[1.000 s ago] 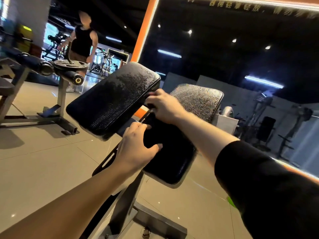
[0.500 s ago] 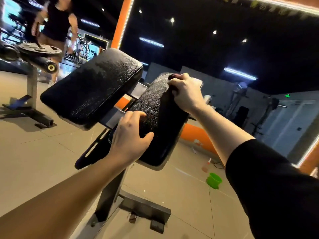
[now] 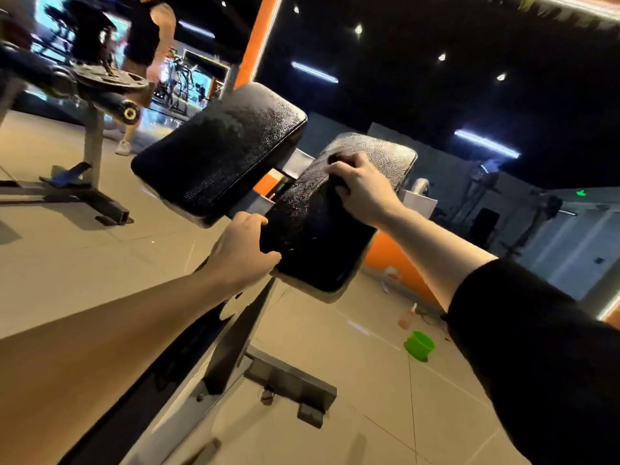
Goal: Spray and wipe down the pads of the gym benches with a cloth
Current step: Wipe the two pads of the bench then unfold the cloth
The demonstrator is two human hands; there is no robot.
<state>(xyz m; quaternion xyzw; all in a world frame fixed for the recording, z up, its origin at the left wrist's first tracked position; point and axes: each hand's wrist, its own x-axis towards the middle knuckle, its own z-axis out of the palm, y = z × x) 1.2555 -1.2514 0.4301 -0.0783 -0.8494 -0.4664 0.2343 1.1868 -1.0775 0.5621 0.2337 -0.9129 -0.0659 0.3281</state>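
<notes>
We see two black textured vinyl pads (image 3: 221, 152) on one bench. Our right hand (image 3: 364, 191), lower than before, presses a dark cloth (image 3: 335, 159) near the right pad's (image 3: 322, 226) far edge; our left hand (image 3: 243, 251) grips its near left edge.

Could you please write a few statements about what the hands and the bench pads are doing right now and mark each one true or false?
1. The right hand is pressed on the upper part of the right pad. True.
2. The left hand rests on the left pad. False: it holds the lower left edge of the right pad, and the left pad is untouched.
3. A green bucket stands on the floor beyond the bench. True.
4. The spray bottle is in the left hand. False: it stands on the floor near the bucket.
5. Both pads lie flat and level. False: both are tilted.
</notes>
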